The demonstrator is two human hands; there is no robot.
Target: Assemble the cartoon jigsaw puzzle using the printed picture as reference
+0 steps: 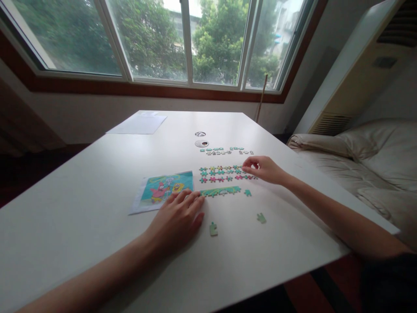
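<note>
Though its print blurs, cartoon sheet (156, 191) adjoins left hand (177, 219).

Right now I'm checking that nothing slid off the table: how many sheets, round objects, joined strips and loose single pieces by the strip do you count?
Cartoon picture sheet: 1
Plain paper sheet: 1
Round objects: 2
Joined puzzle strip: 1
Loose single pieces: 3
Total: 8
</note>
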